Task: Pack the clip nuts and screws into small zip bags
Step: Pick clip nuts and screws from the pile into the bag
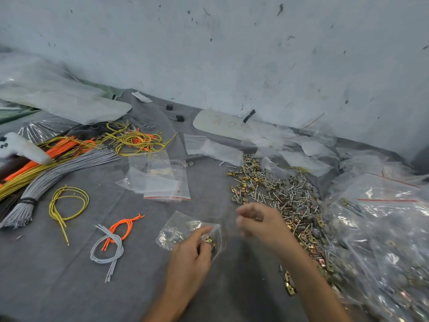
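Two bare forearms reach in from the bottom edge, seen from above. The left forearm rises from bottom centre with its wrist straight. The left hand (191, 252) lies back-up with its fingers curled forward, thumb and fingertips pinching the mouth of a bag (178, 228). The right forearm comes in from the lower right and slants up and to the left. The right hand (258, 220) sits a little farther out than the left, near it but apart. Its fingers bend inward towards the left hand. It is blurred, so whether it holds anything cannot be told.
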`<state>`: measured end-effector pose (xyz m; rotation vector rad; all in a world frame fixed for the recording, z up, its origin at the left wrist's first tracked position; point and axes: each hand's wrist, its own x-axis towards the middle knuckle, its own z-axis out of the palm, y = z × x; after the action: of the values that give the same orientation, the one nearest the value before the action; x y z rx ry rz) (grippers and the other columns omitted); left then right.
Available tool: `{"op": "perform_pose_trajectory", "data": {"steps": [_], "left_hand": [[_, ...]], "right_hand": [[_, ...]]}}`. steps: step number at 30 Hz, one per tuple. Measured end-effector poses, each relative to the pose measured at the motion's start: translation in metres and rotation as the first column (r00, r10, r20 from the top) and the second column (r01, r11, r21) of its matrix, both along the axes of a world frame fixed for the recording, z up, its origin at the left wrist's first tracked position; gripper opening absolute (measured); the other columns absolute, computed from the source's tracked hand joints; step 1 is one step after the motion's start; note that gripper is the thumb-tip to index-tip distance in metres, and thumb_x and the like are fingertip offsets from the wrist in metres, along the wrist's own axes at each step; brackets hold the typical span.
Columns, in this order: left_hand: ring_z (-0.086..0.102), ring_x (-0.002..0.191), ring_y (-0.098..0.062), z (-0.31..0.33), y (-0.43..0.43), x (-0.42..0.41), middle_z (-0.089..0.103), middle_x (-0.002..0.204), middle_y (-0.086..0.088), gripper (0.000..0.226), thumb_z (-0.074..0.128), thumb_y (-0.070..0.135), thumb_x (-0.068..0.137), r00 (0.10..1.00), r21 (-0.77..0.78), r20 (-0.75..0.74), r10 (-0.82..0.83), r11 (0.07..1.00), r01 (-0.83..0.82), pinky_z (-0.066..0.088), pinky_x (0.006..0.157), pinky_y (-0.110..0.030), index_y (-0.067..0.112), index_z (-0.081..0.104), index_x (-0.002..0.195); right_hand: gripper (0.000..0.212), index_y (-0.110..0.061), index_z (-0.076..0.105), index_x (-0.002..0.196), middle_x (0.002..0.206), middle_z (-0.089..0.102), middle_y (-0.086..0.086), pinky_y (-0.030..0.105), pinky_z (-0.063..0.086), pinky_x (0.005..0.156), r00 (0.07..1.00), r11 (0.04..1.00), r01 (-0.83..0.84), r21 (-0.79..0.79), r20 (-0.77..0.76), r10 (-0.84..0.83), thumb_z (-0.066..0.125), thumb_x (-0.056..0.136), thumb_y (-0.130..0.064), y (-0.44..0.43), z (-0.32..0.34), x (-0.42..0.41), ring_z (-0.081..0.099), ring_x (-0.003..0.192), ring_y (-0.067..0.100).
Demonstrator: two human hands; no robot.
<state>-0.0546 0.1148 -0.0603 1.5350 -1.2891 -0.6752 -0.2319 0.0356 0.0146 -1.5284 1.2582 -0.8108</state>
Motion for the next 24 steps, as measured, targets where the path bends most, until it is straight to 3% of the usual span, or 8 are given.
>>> {"op": "perform_pose_trajectory", "data": {"steps": [3, 7, 11, 15, 20, 24], "left_hand": [[0.06, 0.061, -0.003, 0.001, 0.001, 0.0, 0.064, 0.066, 0.017, 0.041, 0.039, 0.043, 0.079, 1.0, 0.014, 0.003, 0.001, 1.0, -0.001, 0.047, 0.063, -0.019, 0.072, 0.053, 0.105], [0.064, 0.065, -0.006, 0.0, 0.002, 0.001, 0.068, 0.069, 0.013, 0.04, 0.044, 0.032, 0.081, 0.999, 0.048, -0.036, -0.013, 0.999, 0.015, 0.056, 0.071, -0.033, 0.047, 0.065, 0.112], [0.06, 0.063, -0.003, 0.003, 0.003, 0.002, 0.064, 0.064, 0.015, 0.041, 0.044, 0.027, 0.08, 1.0, 0.022, -0.024, -0.005, 1.0, 0.005, 0.049, 0.065, -0.023, 0.044, 0.067, 0.109], [0.063, 0.072, 0.002, 0.007, 0.004, 0.002, 0.068, 0.076, 0.025, 0.042, 0.042, 0.026, 0.081, 1.0, 0.008, -0.028, 0.005, 1.0, -0.005, 0.048, 0.068, -0.018, 0.049, 0.065, 0.107], [0.066, 0.078, 0.001, 0.006, 0.004, 0.002, 0.071, 0.085, 0.024, 0.04, 0.043, 0.025, 0.08, 0.998, -0.008, -0.06, 0.013, 1.0, -0.014, 0.051, 0.073, -0.019, 0.044, 0.067, 0.106], [0.063, 0.08, 0.004, 0.003, 0.002, 0.002, 0.07, 0.081, 0.023, 0.036, 0.045, 0.029, 0.078, 0.996, 0.012, -0.076, 0.046, 0.999, -0.045, 0.048, 0.075, -0.015, 0.047, 0.066, 0.102]], "right_hand": [[0.016, -0.017, 0.069, 0.086, 0.078, 0.071, -0.003, 0.026, 0.051, 0.055, 0.995, 0.995, -0.101, -0.024, -0.023, 0.1, 0.076, 0.083, -0.003, 0.033, -0.008, 0.014, 0.064, 0.064, 0.008], [0.016, -0.032, 0.064, 0.088, 0.09, 0.072, -0.014, 0.029, 0.054, 0.08, 0.903, 0.949, -0.2, -0.245, -0.422, 0.081, 0.074, 0.084, -0.02, 0.047, -0.011, 0.032, 0.067, 0.087, 0.003], [0.015, -0.028, 0.055, 0.101, 0.106, 0.066, -0.01, 0.035, 0.047, 0.084, 0.781, 0.884, -0.331, -0.328, -0.621, 0.062, 0.061, 0.088, -0.023, 0.048, -0.008, 0.043, 0.061, 0.1, 0.015], [0.017, -0.029, 0.054, 0.103, 0.107, 0.063, -0.012, 0.033, 0.046, 0.087, 0.806, 0.879, -0.298, -0.373, -0.591, 0.023, 0.062, 0.089, -0.025, 0.047, -0.007, 0.045, 0.06, 0.1, 0.014], [0.014, -0.027, 0.058, 0.098, 0.099, 0.065, -0.012, 0.031, 0.048, 0.084, 0.832, 0.869, -0.327, -0.37, -0.549, 0.079, 0.067, 0.088, -0.024, 0.052, -0.006, 0.044, 0.061, 0.094, 0.011], [0.011, -0.029, 0.064, 0.087, 0.083, 0.066, -0.019, 0.015, 0.048, 0.072, 0.909, 0.888, -0.2, -0.415, -0.418, 0.01, 0.071, 0.087, -0.02, 0.031, -0.001, 0.031, 0.063, 0.081, 0.001]]}}
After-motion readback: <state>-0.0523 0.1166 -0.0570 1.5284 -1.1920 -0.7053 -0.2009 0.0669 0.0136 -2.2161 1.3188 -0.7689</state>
